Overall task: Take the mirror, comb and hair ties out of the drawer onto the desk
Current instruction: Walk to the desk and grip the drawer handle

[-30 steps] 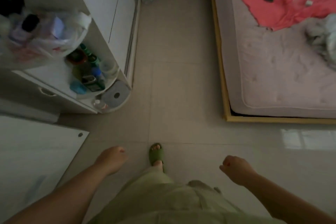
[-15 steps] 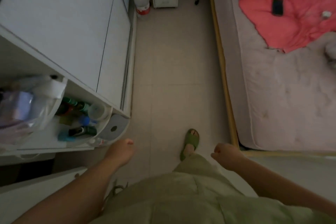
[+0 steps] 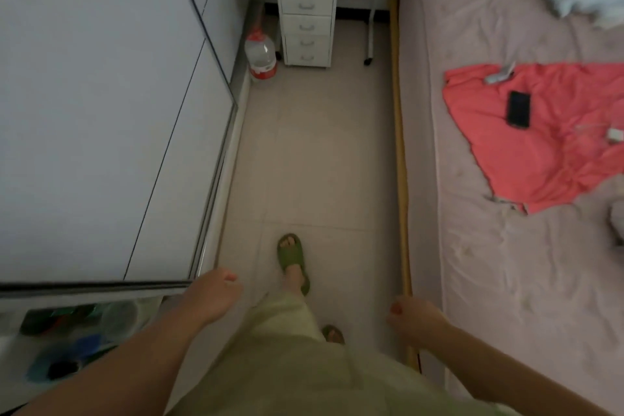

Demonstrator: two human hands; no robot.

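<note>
A tall white chest of drawers [image 3: 306, 3] stands at the far end of a narrow floor aisle, all its drawers closed. No mirror, comb or hair ties are in view. My left hand [image 3: 212, 294] hangs low at the left, fingers curled loosely, holding nothing. My right hand [image 3: 413, 316] hangs at the right beside the bed frame, curled into a loose fist with nothing in it. Both hands are far from the chest.
A white wardrobe [image 3: 101, 111] lines the left side. A bed [image 3: 506, 246] with a wooden frame edge fills the right; a red cloth [image 3: 547, 138] and a phone [image 3: 519, 109] lie on it. A water bottle [image 3: 260, 56] stands beside the chest. Shelves of small items [image 3: 74, 341] sit lower left.
The view has advanced along the aisle toward the chest of drawers. The shelf has slid to the lower left, and both hands stay curled and empty.
</note>
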